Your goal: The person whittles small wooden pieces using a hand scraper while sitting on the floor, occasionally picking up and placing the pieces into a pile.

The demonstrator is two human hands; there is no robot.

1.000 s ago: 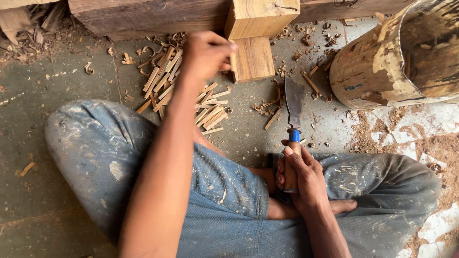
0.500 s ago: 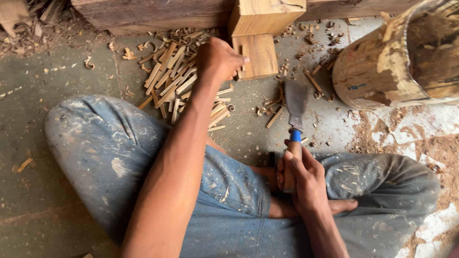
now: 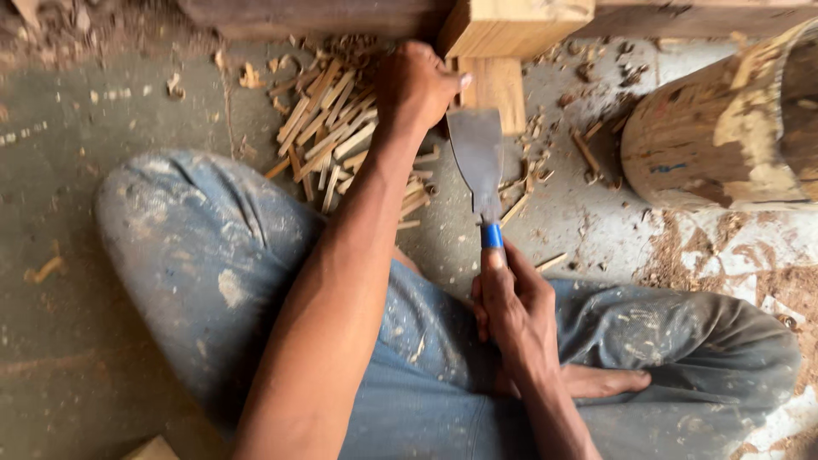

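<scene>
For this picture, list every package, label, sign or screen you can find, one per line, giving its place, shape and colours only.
None in view: no package, label, sign or screen.
Nearest thing: a small blue mark, too small to make out, on the round wooden log section, upper right.

Right hand (image 3: 511,302) grips a blue-handled chopping blade (image 3: 477,158); left hand (image 3: 417,85) rests beside split wood sticks (image 3: 332,128).

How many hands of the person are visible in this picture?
2. The left hand is over the pile of thin wooden sticks. The right hand grips the broad metal blade with a blue handle collar.
</scene>
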